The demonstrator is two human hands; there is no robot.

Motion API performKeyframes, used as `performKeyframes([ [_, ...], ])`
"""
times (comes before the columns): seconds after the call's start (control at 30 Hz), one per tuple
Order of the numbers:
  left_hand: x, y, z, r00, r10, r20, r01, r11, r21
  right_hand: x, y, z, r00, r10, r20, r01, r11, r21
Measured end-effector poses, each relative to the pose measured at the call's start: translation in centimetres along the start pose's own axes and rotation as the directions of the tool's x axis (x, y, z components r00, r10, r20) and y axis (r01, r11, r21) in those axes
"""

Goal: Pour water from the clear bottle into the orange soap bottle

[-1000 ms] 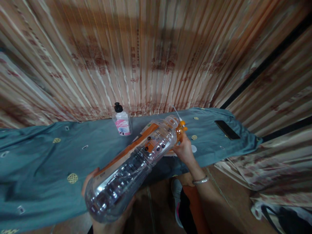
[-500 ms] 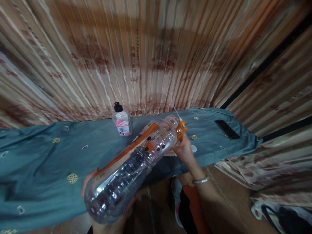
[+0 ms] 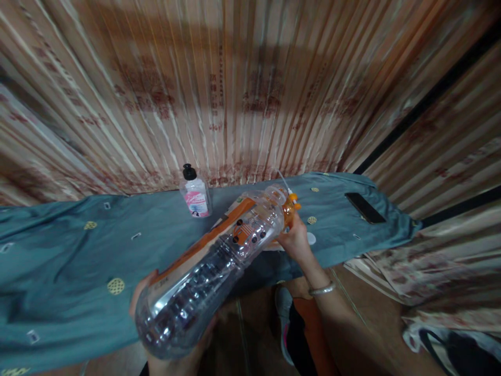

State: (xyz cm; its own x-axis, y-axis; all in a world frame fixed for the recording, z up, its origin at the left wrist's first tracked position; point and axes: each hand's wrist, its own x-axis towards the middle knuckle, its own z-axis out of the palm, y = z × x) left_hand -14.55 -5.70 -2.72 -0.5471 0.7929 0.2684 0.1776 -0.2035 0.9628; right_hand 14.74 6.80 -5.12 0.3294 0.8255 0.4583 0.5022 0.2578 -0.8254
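Both my hands grip; left hand (image 3: 193, 355) spread round the tilted clear bottle (image 3: 213, 266); right hand (image 3: 295, 237) curled on an orange bottle (image 3: 288, 213).

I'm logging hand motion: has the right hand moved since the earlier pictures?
No, not visibly: the right hand keeps the same place relative to the black phone.

the right hand (image 3: 295, 240) is bare, with 1 shiny silver-coloured bangle (image 3: 323, 289) behind the wrist (image 3: 310, 267). 1 shoe (image 3: 284, 305) shows, grey with pink trim and a pale sole edge, next to black legwear (image 3: 296, 330).
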Motion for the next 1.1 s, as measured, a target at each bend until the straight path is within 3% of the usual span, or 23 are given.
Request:
performKeyframes([
  [0.1,0.1,0.0,0.0,0.986,0.158,0.058,-0.162,0.984,0.079,0.0,0.1,0.0,1.0,0.005,0.004,-0.005,1.0,0.002],
  [0.3,-1.0,0.5,0.5,1.0,0.024,0.003,-0.024,0.998,0.064,-0.1,0.5,0.0,1.0,-0.003,0.021,0.003,1.0,-0.005],
  [0.67,0.2,-0.5,-0.9,0.974,0.204,0.094,-0.219,0.956,0.194,-0.1,0.5,0.0,1.0,-0.023,0.017,0.023,1.0,-0.016],
  [0.83,-0.9,1.0,0.1,0.996,0.068,0.061,-0.076,0.989,0.126,-0.1,0.5,0.0,1.0,-0.012,0.01,0.012,1.0,-0.01],
  [0.97,-1.4,2.4,1.0,0.997,0.074,0.029,-0.078,0.985,0.151,0.0,0.3,-0.1,1.0,0.004,0.019,-0.004,1.0,-0.017],
  [1.1,-1.1,2.2,0.7,0.996,0.077,0.038,-0.082,0.986,0.143,0.0,0.1,-0.1,1.0,0.009,0.025,-0.008,0.999,-0.041],
])
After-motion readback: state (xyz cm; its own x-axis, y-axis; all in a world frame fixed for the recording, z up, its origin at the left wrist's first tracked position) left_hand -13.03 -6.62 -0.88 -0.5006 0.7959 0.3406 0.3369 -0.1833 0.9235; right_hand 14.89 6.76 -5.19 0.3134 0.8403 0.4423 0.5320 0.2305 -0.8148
